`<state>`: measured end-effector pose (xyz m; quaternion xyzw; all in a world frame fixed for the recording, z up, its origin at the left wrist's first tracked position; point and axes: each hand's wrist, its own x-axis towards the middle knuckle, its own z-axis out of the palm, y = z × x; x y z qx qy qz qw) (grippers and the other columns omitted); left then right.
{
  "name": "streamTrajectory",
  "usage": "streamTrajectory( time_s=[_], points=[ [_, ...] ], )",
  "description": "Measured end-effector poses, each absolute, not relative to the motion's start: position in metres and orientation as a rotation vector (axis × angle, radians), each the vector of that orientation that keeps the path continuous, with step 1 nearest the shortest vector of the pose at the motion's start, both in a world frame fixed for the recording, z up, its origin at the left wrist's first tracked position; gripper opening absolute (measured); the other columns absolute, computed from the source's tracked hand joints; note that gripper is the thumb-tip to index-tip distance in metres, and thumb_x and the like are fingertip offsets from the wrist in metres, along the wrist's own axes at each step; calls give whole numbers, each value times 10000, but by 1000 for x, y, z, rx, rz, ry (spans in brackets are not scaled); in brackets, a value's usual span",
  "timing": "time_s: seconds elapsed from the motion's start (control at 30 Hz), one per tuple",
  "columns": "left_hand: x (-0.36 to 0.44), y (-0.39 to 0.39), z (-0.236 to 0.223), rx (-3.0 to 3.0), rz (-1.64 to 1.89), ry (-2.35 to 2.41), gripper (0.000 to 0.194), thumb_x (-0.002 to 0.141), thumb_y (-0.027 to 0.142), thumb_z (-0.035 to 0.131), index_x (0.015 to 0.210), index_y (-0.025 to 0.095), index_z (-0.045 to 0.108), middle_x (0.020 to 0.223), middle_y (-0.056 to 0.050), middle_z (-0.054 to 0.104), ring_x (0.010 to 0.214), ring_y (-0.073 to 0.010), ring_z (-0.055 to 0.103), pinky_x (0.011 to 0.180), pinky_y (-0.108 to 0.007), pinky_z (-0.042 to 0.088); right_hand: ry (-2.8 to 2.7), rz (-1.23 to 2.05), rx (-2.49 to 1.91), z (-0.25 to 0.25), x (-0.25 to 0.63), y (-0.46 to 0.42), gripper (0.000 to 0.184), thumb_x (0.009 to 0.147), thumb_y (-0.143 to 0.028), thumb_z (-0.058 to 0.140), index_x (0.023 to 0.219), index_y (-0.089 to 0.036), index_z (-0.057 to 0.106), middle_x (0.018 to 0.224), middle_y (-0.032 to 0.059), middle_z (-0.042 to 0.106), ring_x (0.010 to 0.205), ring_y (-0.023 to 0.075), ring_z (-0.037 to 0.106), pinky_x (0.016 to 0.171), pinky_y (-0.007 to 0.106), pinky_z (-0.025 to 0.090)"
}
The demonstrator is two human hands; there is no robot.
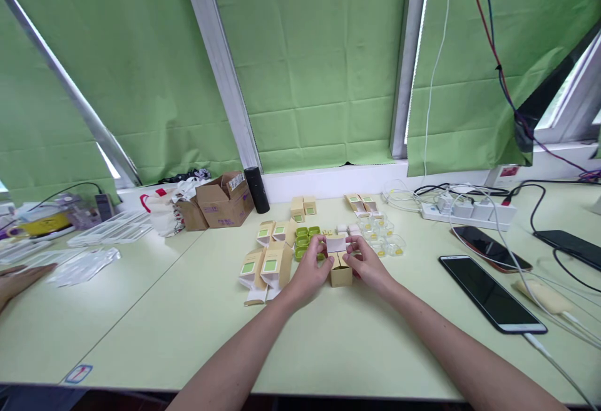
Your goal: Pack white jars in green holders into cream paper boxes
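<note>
A small tan paper box (341, 277) stands on the table in front of me, its pale flap (336, 245) raised. From the left, my left hand (310, 267) holds it, fingers closed at its upper edge. My right hand (369, 265) grips the opposite side, thumb near the top. Left of my hands lie several similar boxes with green labels, such as one open box (278, 260). Green cups (301, 252) sit just behind my left hand. Beyond my right hand are clear plastic cups (395, 245) with yellow spots and small white pieces (353, 229).
More tan boxes (297, 208) stand farther back. A brown carton (224, 201) and a black cylinder (256, 190) are at the wall. Phones (492, 294), cables and a power strip (469, 213) occupy the right. Another person's hand (25, 279) rests by plastic bags (84, 267) at left.
</note>
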<state>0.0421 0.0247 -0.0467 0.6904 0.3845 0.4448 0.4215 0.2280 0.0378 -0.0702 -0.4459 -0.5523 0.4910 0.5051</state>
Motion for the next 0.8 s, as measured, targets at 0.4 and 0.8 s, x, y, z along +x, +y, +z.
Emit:
streamTrajectory(
  time_s=[0.4, 0.8],
  points=[
    [43, 24, -40, 1812, 1143, 968, 71, 959, 236, 620, 1022, 213, 596, 1168, -84, 703, 1158, -256, 630, 1027, -391, 486, -1352, 1123, -1041, -69, 228, 38, 480, 724, -450, 728, 1133, -254, 570, 956, -3, 542, 659, 136, 509, 532, 248, 390],
    [43, 23, -38, 1780, 1145, 972, 115, 931, 255, 660, 1028, 207, 622, 1148, -82, 708, 1113, -245, 625, 999, -384, 485, -1537, 790, -834, -47, 238, 22, 204, 883, -397, 675, 1030, -255, 669, 921, 25, 580, 740, 185, 538, 670, 319, 452]
  ],
)
